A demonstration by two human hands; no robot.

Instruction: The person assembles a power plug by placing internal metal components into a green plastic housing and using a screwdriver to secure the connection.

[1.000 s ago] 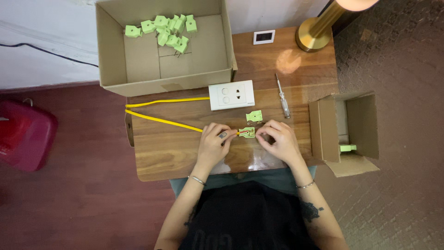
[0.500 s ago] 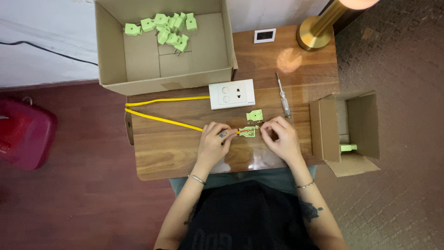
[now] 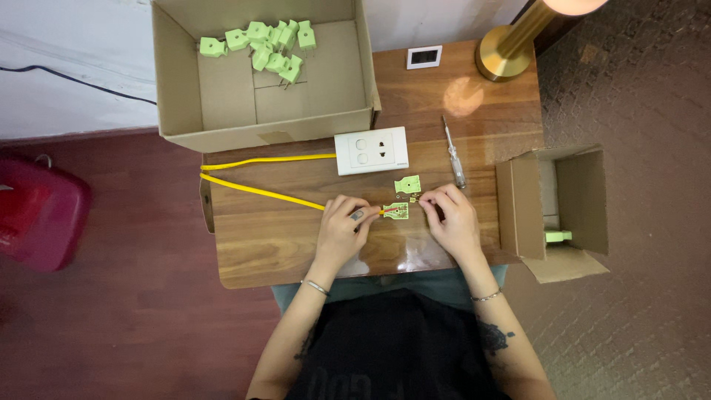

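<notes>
The person's left hand [image 3: 342,222] pinches the end of a yellow cable [image 3: 259,191], its fingers closed on the cable where red and yellow wire ends meet an open green plug half [image 3: 396,211] lying on the wooden table [image 3: 281,244] just to that hand's right. The right hand [image 3: 450,218] sits on the other side of the plug half, fingertips drawn together at its edge, though whether they grip a small part or only press on it cannot be told. Just beyond the two hands lies the second green plug half [image 3: 407,184], and past the right hand's fingertips a screwdriver [image 3: 453,152]. Farther beyond the left hand rests a white socket plate [image 3: 370,150], where the cable's other run ends. The work looks like the wiring stage: the wire ends being seated in the plug's terminals, with the cover not yet on. The next move likely calls for holding the wires steady while the contacts are fixed, then fetching the screwdriver and the loose half.
</notes>
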